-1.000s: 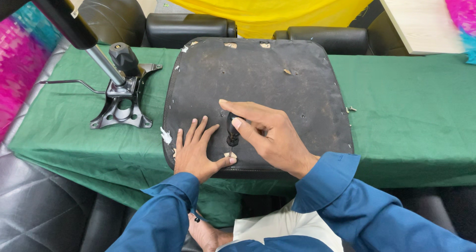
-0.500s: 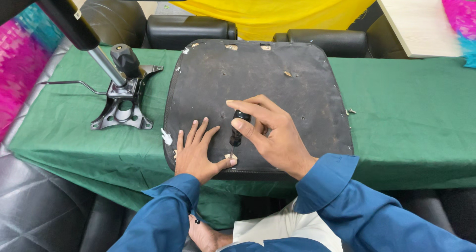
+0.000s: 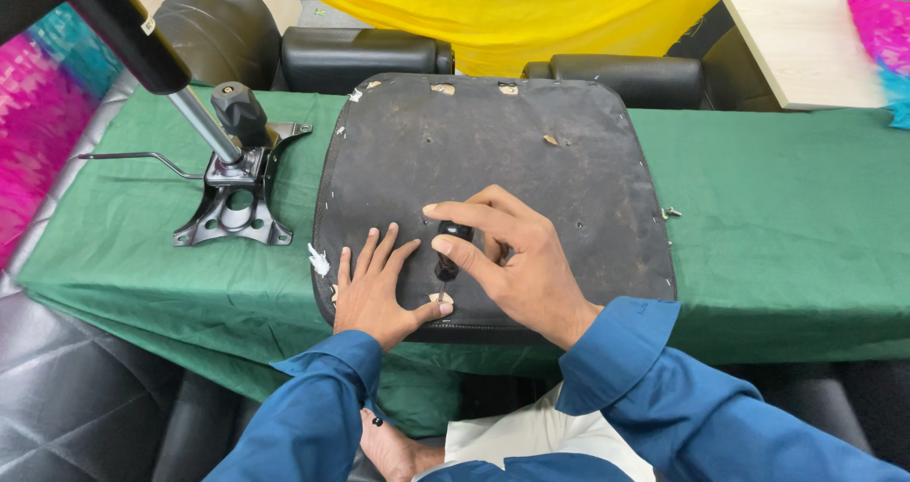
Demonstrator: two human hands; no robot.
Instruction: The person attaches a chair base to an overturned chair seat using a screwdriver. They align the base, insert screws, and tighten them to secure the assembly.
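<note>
green cloth covers the table (image 3: 777, 217); on it lies an upturned black seat base (image 3: 493, 160). my left hand (image 3: 374, 292) rests flat, fingers spread, on its near edge. my right hand (image 3: 517, 254) grips a small black-handled screwdriver (image 3: 447, 253) there. yellow fabric (image 3: 540, 13) hangs behind.

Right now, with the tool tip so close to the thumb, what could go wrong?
1. The screwdriver in the right hand points down at the seat's near edge, right beside the left hand's thumb; a slip could jab it.
2. The seat overhangs the table edge slightly, so hard pressing might tip it.
</note>
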